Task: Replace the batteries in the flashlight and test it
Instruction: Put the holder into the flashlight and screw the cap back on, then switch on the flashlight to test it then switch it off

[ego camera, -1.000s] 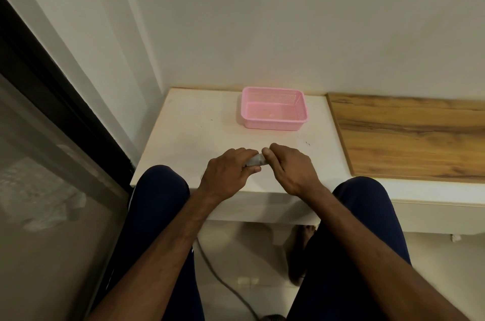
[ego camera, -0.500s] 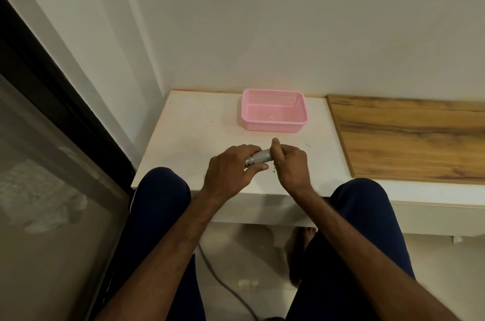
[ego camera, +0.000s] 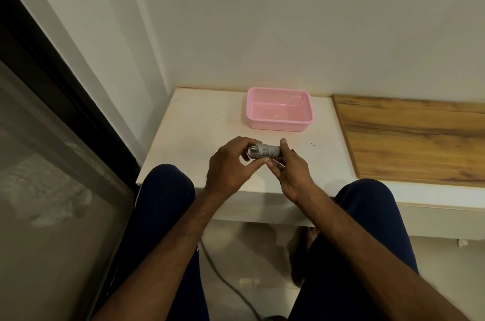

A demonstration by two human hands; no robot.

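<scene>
Both my left hand and right hand grip the assembled flashlight; lamp unlit, so I judge testing outstanding.

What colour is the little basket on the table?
Pink. The basket shows clearly in the head view, past the hands.

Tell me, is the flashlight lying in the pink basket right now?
No, the flashlight is held between the left hand and right hand, in front of the pink basket.
</scene>
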